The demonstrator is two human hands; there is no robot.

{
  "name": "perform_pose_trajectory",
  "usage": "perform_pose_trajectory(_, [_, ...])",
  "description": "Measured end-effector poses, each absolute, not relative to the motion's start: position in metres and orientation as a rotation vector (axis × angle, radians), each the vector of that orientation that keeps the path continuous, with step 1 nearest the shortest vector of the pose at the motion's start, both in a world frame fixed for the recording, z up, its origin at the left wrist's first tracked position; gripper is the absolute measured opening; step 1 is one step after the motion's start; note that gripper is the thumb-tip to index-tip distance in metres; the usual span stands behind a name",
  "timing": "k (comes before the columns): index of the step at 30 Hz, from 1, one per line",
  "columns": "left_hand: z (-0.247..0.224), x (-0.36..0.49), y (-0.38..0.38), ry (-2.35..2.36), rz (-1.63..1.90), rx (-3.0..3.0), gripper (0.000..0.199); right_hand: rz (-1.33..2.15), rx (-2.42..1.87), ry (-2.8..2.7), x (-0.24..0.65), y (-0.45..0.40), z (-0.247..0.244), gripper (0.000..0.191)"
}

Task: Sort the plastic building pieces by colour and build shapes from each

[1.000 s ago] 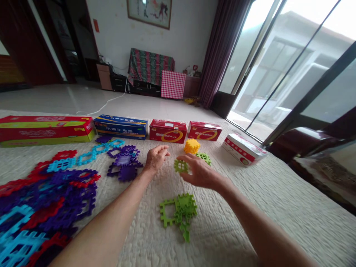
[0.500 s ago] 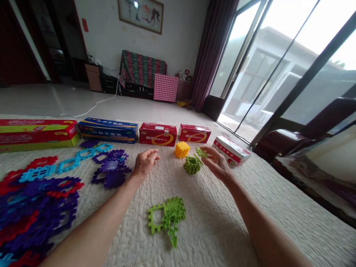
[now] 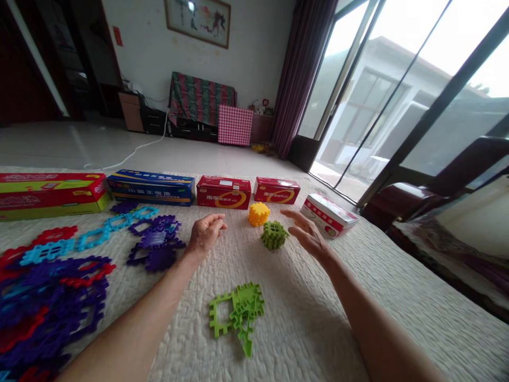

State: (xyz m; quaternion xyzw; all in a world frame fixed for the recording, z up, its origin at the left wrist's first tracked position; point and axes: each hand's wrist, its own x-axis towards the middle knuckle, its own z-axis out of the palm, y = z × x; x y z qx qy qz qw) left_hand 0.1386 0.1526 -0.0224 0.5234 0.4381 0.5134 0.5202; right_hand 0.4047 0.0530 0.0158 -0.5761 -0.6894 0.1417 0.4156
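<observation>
On the pale quilt, my right hand [image 3: 308,233] is open with fingers apart, just right of a stack of green interlocking plastic pieces [image 3: 274,236]. A windowed green piece lies on top of that stack. My left hand [image 3: 207,232] rests on the quilt with its fingers curled closed, and nothing shows in it. Behind the green stack stands a yellow stack of similar pieces [image 3: 259,214]. Nearer to me, between my forearms, several loose light green pieces [image 3: 249,293] overlap flat on the quilt, one of them pointed.
Left of my left arm lie purple pieces [image 3: 161,257], light blue pieces [image 3: 92,239] and a mixed purple and red heap [image 3: 51,297]. Along the back stand a red-green box [image 3: 51,196], a blue box [image 3: 151,188], two red boxes [image 3: 224,192] and a white-red box [image 3: 330,215].
My right hand has let go of the green windowed piece, which now sits on the green stack. Its fingers have spread. My left hand stays in place.
</observation>
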Motion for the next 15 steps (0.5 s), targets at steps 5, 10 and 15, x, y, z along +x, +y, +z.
perform_pose_trajectory(5, [-0.024,0.139,0.153,1.058,1.230,1.267,0.037,0.573,-1.620,-1.622,0.418,0.056,-0.001,0.061])
perform_pose_trajectory(10, [-0.025,0.138,0.152,1.058,1.222,1.288,0.035,0.604,-1.705,-1.665,0.416,0.062,-0.007,0.061])
perform_pose_trajectory(15, [-0.024,0.139,0.152,1.056,1.234,1.283,0.036,0.417,-1.665,-1.751,0.419,0.067,-0.011,0.041])
